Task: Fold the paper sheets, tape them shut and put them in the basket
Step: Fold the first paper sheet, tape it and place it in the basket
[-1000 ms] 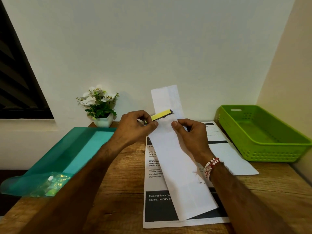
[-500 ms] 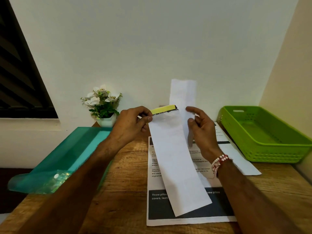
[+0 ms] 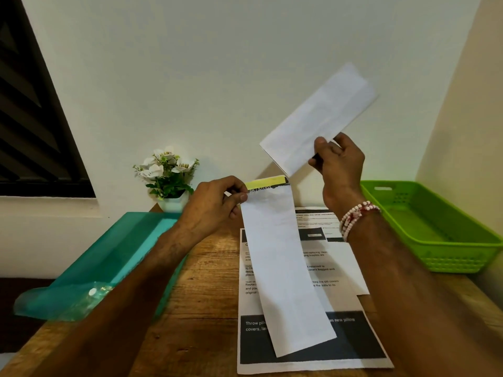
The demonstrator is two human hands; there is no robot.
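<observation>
Right hand pinches folded sheet above left hand's paper strip

A plain white wall meets a cream side wall behind a wooden desk; at left, a dark window, apparently slatted.

I'm looking at matt white paper in the long folded strip and the raised folded sheet. The table is showing rough, grained wood. The basket is reading as smooth green plastic, and the teal folder as translucent, faintly glossy plastic.
</observation>
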